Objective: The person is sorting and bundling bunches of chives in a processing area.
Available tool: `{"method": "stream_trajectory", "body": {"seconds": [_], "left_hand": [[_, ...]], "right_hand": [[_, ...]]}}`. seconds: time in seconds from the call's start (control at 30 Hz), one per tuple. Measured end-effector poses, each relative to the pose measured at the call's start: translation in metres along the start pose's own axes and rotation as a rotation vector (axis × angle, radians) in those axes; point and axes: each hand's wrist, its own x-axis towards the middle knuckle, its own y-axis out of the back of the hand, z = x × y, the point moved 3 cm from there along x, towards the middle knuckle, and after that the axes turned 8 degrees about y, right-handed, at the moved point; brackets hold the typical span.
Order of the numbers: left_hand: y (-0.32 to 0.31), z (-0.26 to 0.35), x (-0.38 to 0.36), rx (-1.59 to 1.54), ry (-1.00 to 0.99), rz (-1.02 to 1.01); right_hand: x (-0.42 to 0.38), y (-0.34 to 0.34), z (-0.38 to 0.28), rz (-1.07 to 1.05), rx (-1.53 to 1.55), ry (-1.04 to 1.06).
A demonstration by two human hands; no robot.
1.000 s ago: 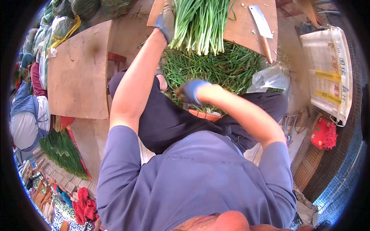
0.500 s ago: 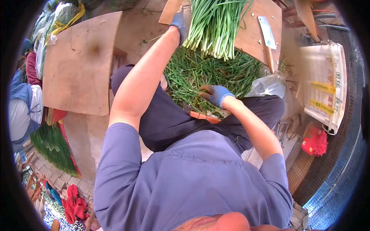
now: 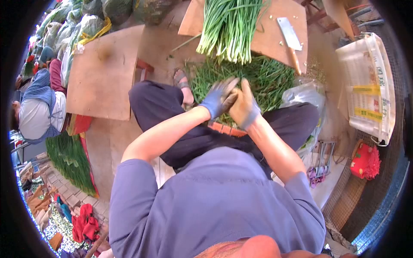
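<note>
My left hand (image 3: 218,99) and my right hand (image 3: 245,106), both in blue gloves with worn, yellowish palms, meet over a heap of loose green leaves (image 3: 271,79). The fingers of my left hand are stretched out against my right hand, which also looks unfolded; nothing shows in either. Under my hands, an orange slatted rim (image 3: 226,129) edges the heap. Just beyond lies a thick bunch of long green chives (image 3: 228,32), pale cut ends toward me, on a wooden board (image 3: 271,38). A cleaver (image 3: 289,35) with a wooden handle rests to its right.
At the left stands another wooden board (image 3: 105,77), with filled plastic bags (image 3: 88,28) behind it. A person (image 3: 43,105) is bent over at the far left, near more bundled greens (image 3: 71,161). On the right are a clear plastic bag (image 3: 305,94) and a white crate (image 3: 368,90).
My left hand has let go of the chive bunch and come back toward me. My right hand has risen from the loose leaves to meet it.
</note>
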Motion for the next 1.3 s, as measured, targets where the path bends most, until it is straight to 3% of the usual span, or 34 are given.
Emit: {"method": "stream_trajectory", "body": {"seconds": [0.03, 0.07, 0.1, 0.17, 0.23, 0.3, 0.37, 0.47, 0.53, 0.67, 0.8, 0.9, 0.93, 1.07, 1.3], "left_hand": [[0.017, -0.004, 0.004, -0.026, 0.249, -0.501], [0.026, -0.015, 0.005, 0.249, 0.539, -0.805], [0.037, -0.017, 0.01, 0.463, 0.431, -0.882], [0.082, 0.004, 0.031, 0.398, 0.32, -0.804], [0.11, 0.004, 0.073, 0.237, 0.034, -0.691], [0.175, 0.022, 0.099, -0.047, 0.114, -0.185], [0.188, -0.007, 0.144, 0.019, -0.056, 0.212], [0.175, -0.036, 0.189, 0.264, -0.272, 0.553], [0.16, -0.048, 0.201, 0.201, -0.26, 0.467], [0.14, -0.051, 0.2, 0.123, -0.21, 0.407], [0.137, -0.05, 0.197, 0.129, -0.231, 0.339], [0.135, -0.049, 0.195, 0.136, -0.24, 0.291], [0.134, -0.048, 0.196, 0.139, -0.239, 0.285], [0.133, -0.048, 0.198, 0.133, -0.247, 0.254], [0.13, -0.048, 0.2, 0.126, -0.248, 0.24]], "right_hand": [[-0.02, 0.009, -0.019, -0.083, -0.093, -0.12], [-0.031, 0.016, -0.037, -0.056, -0.311, -0.031], [-0.033, 0.02, -0.059, -0.03, -0.526, 0.067], [-0.024, 0.013, -0.109, -0.008, -0.72, 0.289], [0.0, -0.012, -0.147, -0.079, -1.032, 0.531], [0.033, -0.066, -0.167, -0.173, -1.198, 0.655], [0.093, -0.103, -0.182, -0.274, -1.477, 0.953], [0.197, -0.123, -0.2, -0.322, -1.412, 0.903], [0.244, -0.125, -0.212, -0.312, -1.486, 0.853], [0.273, -0.099, -0.232, -0.232, -1.653, 0.968], [0.264, -0.085, -0.234, -0.182, -1.462, 0.83], [0.26, -0.088, -0.232, -0.146, -1.587, 0.915], [0.26, -0.092, -0.234, -0.116, -1.765, 0.989], [0.262, -0.111, -0.225, -0.078, -2.002, 0.965], [0.261, -0.135, -0.226, 0.061, -1.993, 0.904]]}}
